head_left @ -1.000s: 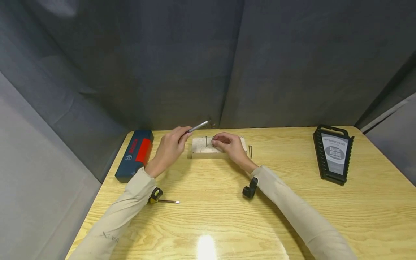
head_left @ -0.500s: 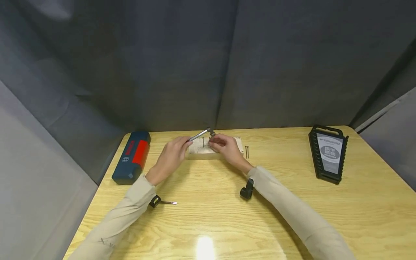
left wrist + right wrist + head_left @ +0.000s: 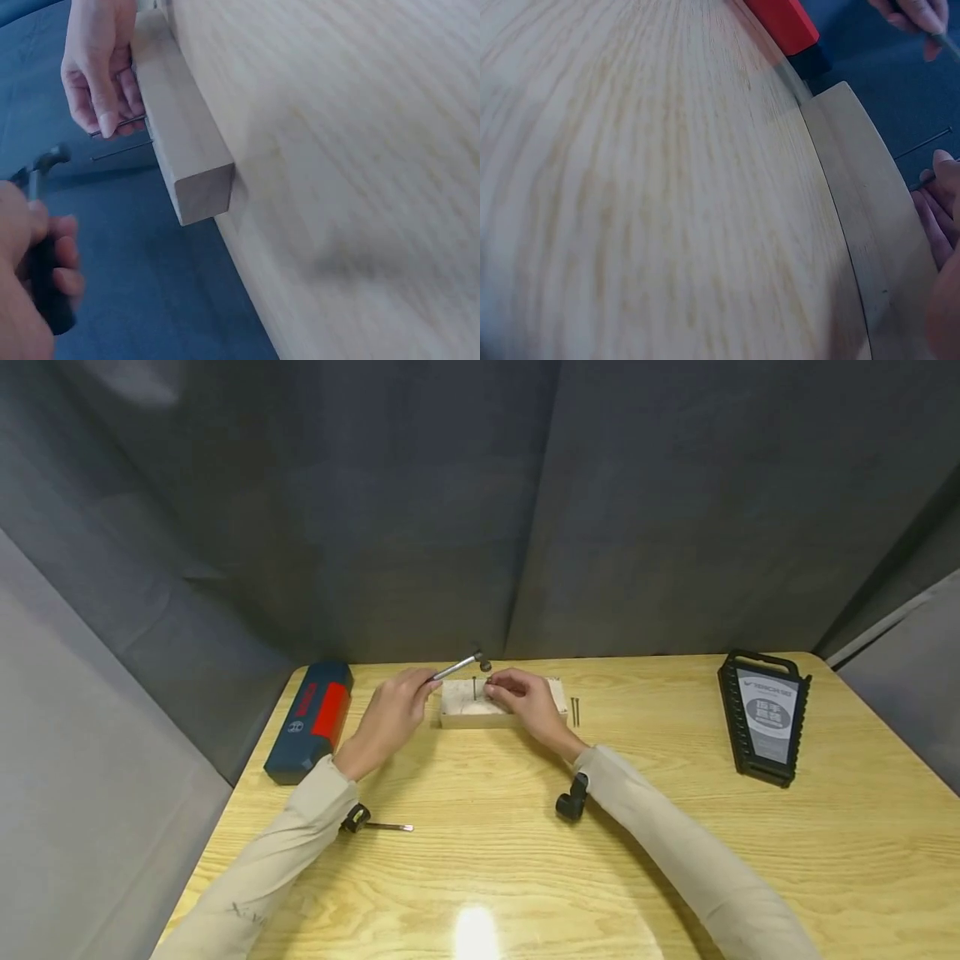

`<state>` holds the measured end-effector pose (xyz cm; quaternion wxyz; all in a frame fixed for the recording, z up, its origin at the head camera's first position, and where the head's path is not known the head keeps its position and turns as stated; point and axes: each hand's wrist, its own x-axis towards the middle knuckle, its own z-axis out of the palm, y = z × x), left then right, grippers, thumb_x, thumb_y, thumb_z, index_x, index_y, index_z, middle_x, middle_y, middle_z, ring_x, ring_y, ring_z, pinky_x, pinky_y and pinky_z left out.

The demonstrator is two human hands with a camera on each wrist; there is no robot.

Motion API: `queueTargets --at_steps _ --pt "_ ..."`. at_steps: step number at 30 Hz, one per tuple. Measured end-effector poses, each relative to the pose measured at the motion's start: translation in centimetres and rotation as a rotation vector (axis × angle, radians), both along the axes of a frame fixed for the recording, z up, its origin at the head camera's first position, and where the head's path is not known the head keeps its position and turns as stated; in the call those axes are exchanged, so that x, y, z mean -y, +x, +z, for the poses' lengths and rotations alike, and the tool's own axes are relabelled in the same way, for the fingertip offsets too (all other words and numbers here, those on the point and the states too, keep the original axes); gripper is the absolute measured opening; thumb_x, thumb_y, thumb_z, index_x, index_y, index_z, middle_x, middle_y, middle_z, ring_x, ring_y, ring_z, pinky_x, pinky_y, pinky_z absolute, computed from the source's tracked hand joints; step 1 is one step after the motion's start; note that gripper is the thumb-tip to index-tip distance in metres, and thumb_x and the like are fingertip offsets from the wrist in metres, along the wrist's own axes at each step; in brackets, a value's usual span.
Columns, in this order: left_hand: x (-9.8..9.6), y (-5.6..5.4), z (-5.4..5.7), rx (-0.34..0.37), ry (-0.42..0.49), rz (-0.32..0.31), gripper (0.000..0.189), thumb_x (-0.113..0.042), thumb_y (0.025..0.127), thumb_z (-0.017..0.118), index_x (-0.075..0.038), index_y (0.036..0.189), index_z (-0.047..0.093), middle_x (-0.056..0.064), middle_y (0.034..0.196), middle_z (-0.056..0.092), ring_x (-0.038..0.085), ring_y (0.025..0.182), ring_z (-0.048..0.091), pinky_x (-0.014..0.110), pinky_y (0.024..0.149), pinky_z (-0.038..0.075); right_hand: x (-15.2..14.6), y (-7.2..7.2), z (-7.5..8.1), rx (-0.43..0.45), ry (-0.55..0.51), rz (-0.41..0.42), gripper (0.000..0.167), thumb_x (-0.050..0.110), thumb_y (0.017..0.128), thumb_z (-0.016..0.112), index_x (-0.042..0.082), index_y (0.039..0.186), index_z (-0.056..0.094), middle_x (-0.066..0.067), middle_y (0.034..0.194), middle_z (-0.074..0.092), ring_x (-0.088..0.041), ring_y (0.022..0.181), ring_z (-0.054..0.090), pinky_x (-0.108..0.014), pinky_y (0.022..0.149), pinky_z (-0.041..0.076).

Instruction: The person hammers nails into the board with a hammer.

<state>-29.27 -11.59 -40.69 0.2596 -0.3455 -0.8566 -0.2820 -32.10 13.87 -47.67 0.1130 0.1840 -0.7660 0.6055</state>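
My left hand [image 3: 393, 714] grips a hammer [image 3: 457, 667] by its dark handle, the head held just above and left of my right hand [image 3: 525, 700]. In the left wrist view the hammer head [image 3: 51, 157] is apart from the nails. Thumb and fingers of my right hand pinch a nail [image 3: 127, 124] that stands against the top of a wooden block [image 3: 480, 720]. Beside it a second nail [image 3: 474, 688] stands upright in the block, untouched. My right fingers partly hide the pinched nail.
Two loose nails [image 3: 575, 712] lie right of the block. A blue and red Bosch case [image 3: 309, 723] is at the left. Near my left wrist lies a screwdriver-like shaft [image 3: 393, 827], its rear hidden. A black wrench rack [image 3: 767, 718] lies on the right.
The hammer head came down to near the pinched nail half a second ago and is now lifted slightly. My right hand stays at the nail. The head view has shifted slightly.
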Motion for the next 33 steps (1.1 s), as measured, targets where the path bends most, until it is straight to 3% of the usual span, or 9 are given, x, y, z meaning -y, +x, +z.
queueTargets --at_steps 4,7,10,12,16,19,23,28,33 --pt "-0.2 0.0 0.4 -0.126 0.177 0.0 0.017 -0.002 0.102 0.066 0.005 0.117 0.069 0.016 0.092 0.067 0.024 0.067 0.058 0.037 0.059 0.052 0.1 0.2 0.1 0.002 0.012 -0.005 0.021 0.015 0.098 0.076 0.001 0.114 0.075 -0.017 0.109 0.077 -0.024 0.096 0.072 -0.02 0.085 0.055" --pt "-0.2 0.0 0.1 -0.165 0.107 0.018 0.017 -0.001 0.103 0.064 0.008 0.116 0.068 0.018 0.091 0.067 0.026 0.07 0.062 0.039 0.061 0.056 0.2 0.3 0.5 0.0 0.019 -0.003 0.019 0.013 0.099 0.075 0.001 0.113 0.075 -0.016 0.109 0.077 -0.017 0.094 0.071 -0.02 0.084 0.056" --pt "-0.1 0.0 -0.1 -0.149 -0.061 0.041 0.013 -0.001 0.102 0.066 0.008 0.11 0.069 0.018 0.09 0.069 0.029 0.074 0.069 0.041 0.063 0.06 0.2 0.2 0.7 0.0 0.026 -0.003 0.018 0.01 0.099 0.074 0.001 0.114 0.074 -0.016 0.11 0.076 -0.013 0.095 0.071 -0.021 0.085 0.056" --pt "0.0 -0.1 0.0 -0.128 -0.109 0.055 0.013 -0.003 0.102 0.066 0.008 0.109 0.069 0.018 0.09 0.07 0.03 0.075 0.071 0.042 0.062 0.06 0.1 0.1 0.8 0.004 0.027 -0.004 0.017 0.009 0.099 0.074 0.001 0.114 0.074 -0.016 0.11 0.076 -0.013 0.096 0.071 -0.021 0.086 0.056" --pt "0.3 -0.2 0.8 -0.114 -0.026 0.077 0.015 -0.003 0.103 0.065 0.008 0.112 0.068 0.019 0.091 0.068 0.029 0.071 0.067 0.041 0.06 0.058 0.0 0.0 0.7 0.009 0.034 0.002 0.018 0.01 0.099 0.074 0.0 0.114 0.074 -0.018 0.111 0.076 -0.019 0.096 0.072 -0.021 0.085 0.056" --pt "0.4 -0.3 1.0 -0.111 -0.024 0.061 0.015 -0.004 0.103 0.065 0.008 0.112 0.069 0.018 0.089 0.067 0.028 0.069 0.065 0.04 0.06 0.058 -0.1 0.1 0.6 0.012 0.015 0.017 0.02 0.009 0.099 0.074 -0.001 0.116 0.073 -0.02 0.112 0.075 -0.027 0.099 0.072 -0.021 0.086 0.056" --pt "0.2 -0.2 0.4 -0.061 -0.049 0.035 0.015 -0.006 0.104 0.065 0.006 0.11 0.071 0.017 0.095 0.071 0.028 0.078 0.069 0.041 0.066 0.059 -0.4 0.2 0.6 0.005 -0.02 0.046 0.021 0.007 0.098 0.074 -0.002 0.117 0.072 -0.022 0.114 0.075 -0.036 0.105 0.072 -0.021 0.088 0.056" --pt "-0.4 -0.2 -0.5 -0.055 -0.043 0.025 0.012 -0.005 0.102 0.067 0.005 0.107 0.072 0.017 0.098 0.073 0.03 0.086 0.073 0.045 0.073 0.061 -0.8 0.2 0.6 -0.002 -0.017 0.055 0.021 0.004 0.097 0.074 -0.003 0.117 0.071 -0.022 0.114 0.075 -0.036 0.105 0.072 -0.02 0.087 0.056" --pt "-0.7 -0.2 -0.3 -0.053 -0.035 0.007 0.016 -0.007 0.105 0.064 0.005 0.111 0.072 0.016 0.099 0.073 0.028 0.083 0.072 0.043 0.069 0.06 -0.9 0.1 0.4 0.002 -0.015 0.055 0.024 0.002 0.097 0.073 -0.006 0.12 0.07 -0.025 0.116 0.073 -0.037 0.105 0.071 -0.018 0.086 0.055"
